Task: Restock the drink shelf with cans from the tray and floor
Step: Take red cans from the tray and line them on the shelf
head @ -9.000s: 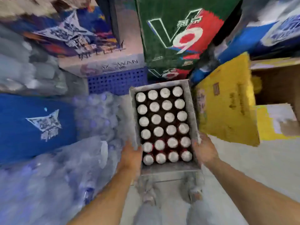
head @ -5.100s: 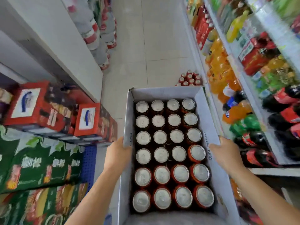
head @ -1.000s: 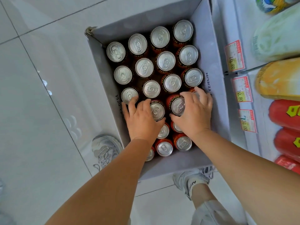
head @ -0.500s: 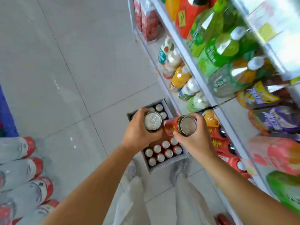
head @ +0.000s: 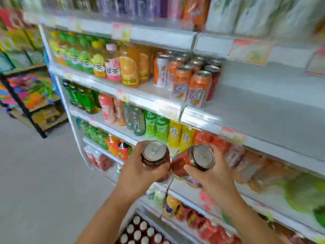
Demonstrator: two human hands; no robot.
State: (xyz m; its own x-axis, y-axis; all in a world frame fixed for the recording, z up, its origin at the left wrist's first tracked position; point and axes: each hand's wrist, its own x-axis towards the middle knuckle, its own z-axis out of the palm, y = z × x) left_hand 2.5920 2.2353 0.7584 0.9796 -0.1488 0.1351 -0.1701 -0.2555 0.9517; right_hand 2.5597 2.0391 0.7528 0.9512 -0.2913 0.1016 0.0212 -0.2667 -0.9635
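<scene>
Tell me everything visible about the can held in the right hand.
The can is red with gold print and a silvery metal lid. It is tilted, lid toward the camera, base pointing left. The right hand grips its body from below, in front of the shelves, close beside the other can.

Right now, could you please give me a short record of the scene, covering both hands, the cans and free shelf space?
left hand: grips a red can, its top toward the camera
right hand: grips a second red can, tilted leftward
tray cans: several visible, bottom of view
bare shelf: free stretch right of the orange cans
</scene>
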